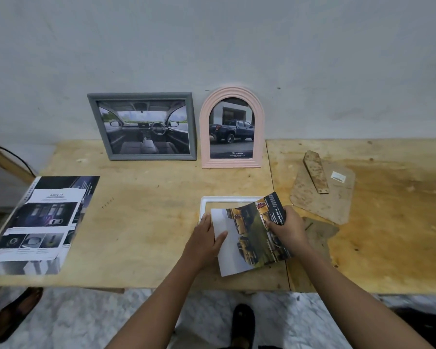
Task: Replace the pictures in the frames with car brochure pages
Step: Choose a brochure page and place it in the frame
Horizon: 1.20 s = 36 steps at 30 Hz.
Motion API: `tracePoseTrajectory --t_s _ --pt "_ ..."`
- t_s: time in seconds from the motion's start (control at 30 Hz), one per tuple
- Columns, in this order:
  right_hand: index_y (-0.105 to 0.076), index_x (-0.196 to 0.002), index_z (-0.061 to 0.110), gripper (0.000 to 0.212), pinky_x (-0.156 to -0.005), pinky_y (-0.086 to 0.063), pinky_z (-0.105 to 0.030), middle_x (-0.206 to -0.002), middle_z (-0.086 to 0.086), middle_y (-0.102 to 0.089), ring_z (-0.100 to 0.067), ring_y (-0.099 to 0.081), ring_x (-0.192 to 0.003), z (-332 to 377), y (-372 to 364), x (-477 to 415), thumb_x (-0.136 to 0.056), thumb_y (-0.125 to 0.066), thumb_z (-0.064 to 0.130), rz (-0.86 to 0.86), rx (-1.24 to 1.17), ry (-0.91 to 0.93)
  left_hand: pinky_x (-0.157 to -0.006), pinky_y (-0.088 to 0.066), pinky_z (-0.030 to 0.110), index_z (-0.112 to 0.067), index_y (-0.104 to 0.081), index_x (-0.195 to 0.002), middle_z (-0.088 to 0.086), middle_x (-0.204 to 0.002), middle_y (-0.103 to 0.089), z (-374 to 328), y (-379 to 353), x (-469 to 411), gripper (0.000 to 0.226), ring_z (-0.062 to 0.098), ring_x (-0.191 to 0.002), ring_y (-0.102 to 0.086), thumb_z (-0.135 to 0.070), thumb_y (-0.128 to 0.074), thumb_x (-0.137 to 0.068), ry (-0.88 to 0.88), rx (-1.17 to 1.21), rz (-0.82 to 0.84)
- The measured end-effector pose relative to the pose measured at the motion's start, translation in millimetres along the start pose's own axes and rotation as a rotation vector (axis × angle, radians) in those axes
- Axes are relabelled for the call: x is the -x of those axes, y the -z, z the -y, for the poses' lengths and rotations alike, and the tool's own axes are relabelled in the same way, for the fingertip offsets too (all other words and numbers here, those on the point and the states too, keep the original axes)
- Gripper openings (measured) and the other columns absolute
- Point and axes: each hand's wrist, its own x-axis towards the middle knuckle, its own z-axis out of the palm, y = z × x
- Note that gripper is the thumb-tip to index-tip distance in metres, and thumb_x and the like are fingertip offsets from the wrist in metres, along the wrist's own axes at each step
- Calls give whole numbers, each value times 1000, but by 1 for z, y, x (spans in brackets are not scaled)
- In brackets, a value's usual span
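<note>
At the far left of the tabletop (149,210) lies the brochure stack (38,222), open at a safety page, untouched for now. Further along, leaning on the wall, the grey frame (141,96) already shows a car's cabin, and just beside it the pink arched frame (205,142) holds a dark pickup. Those two look finished to me.

The third is in hand. The white frame (227,199) lies flat near the front edge, and over it the person holds a brochure page (252,238) of yellow cars. The left hand (207,238) lies spread, fingers straight, its thumb on the page's pale left margin. The right hand (287,227) pinches the page's right edge, which curls up off the frame, so the sheet is not yet flat.

To the right sits a backing board (322,197) with its stand leg on top, and another brown board (317,235) just beside the right wrist, partly hidden by it.

So I'd put it about two-thirds through. What's left, as I judge it, is to seat this page in the white frame, perhaps folding or trimming it since it seems to overhang, then refit the backing and stand the frame with the others.
</note>
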Motion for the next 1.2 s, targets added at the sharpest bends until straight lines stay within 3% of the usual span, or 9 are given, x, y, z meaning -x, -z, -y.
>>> tracePoseTrajectory --t_s 0.17,0.3,0.43,0.6,0.73,0.83,0.9,1.03,1.2 --pt "-49 -105 12 26 -65 -54 -41 -91 -2 -61 -22 -61 -80 0 -5 2 -84 -65 14 -35 -76 -41 -118 -12 43 -15 -11 -150 1 -158 -10 -3 -2 6 70 15 -145 -5 -52 -34 -95 -8 -18 -1" --pt "-51 -98 10 18 -50 -48 -32 -88 -3 -62 -18 -59 -69 2 -7 2 -85 -62 9 -89 -145 -45 -117 -17 41 -18 -9 -150 -2 -158 -7 -3 -4 8 72 13 -145 -1 -56 -33 -94 31 58 8" --pt "-50 -97 10 21 -54 -47 -29 -90 -4 -63 -17 -59 -73 4 -6 0 -83 -65 5 -114 -234 -58 -118 -16 39 -18 -9 -150 -3 -158 -8 -7 -3 11 67 12 -145 0 -49 -34 -96 46 104 -10" --pt "-55 -100 13 9 -78 -53 -44 -94 -7 -64 -26 -63 -85 1 -1 -7 -91 -55 10 32 -280 -114 -110 -34 41 -15 -18 -149 0 -153 -27 -4 0 7 72 16 -139 -28 -54 -38 -92 56 189 -81" --pt "-54 -105 18 17 -79 -51 -42 -99 -7 -64 -25 -61 -86 0 5 -5 -95 -45 6 85 -375 -68 -105 -39 45 -9 -31 -143 8 -145 -39 -4 1 -1 81 24 -132 -38 -65 -35 -86 114 241 -150" --pt "-54 -106 18 20 -75 -49 -38 -96 -3 -62 -23 -59 -86 2 10 -3 -95 -45 4 67 -473 -36 -93 -45 39 -7 -50 -125 8 -120 -56 -16 9 -1 56 27 -116 -51 -52 -41 -92 79 303 -220" --pt "-54 -109 17 20 -74 -48 -34 -96 -3 -62 -22 -59 -88 3 15 -4 -96 -45 4 54 -498 -13 -89 -46 38 -9 -52 -123 4 -112 -56 -24 16 -2 39 23 -108 -53 -36 -49 -94 90 420 -297" --pt "-56 -110 17 19 -75 -53 -44 -100 -13 -64 -32 -62 -87 4 21 -8 -97 -45 8 87 -568 -56 -84 -48 29 -12 -49 -129 1 -115 -57 -31 31 1 51 18 -105 -55 -31 -66 -84 194 690 -298" --pt "-56 -103 12 11 -64 -51 -32 -94 -7 -65 -24 -64 -81 4 10 -11 -93 -54 11 93 -439 -87 -69 -46 20 -4 -54 -121 4 -105 -59 -27 36 2 37 19 -96 -55 -11 -64 -86 206 672 -329"
